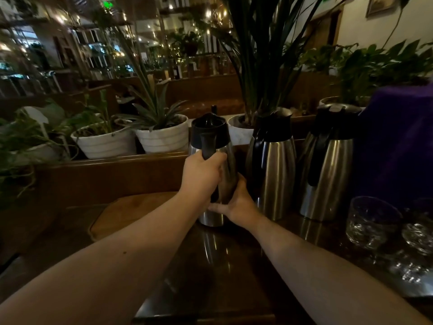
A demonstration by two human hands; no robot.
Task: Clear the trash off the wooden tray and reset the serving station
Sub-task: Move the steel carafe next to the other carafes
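A steel thermos jug [212, 216] with a black lid and handle stands upright on the dark counter, at the right edge of the wooden tray [131, 212]. My left hand [201, 177] is wrapped around its black handle. My right hand [236, 202] presses against the lower right side of its body. The visible part of the tray shows bare wood with nothing on it.
Two more steel jugs [273, 170] [328, 170] stand to the right. Clear glasses [372, 221] sit at the right front. White plant pots [161, 137] line the ledge behind. A purple cloth-covered shape [398, 141] rises at far right.
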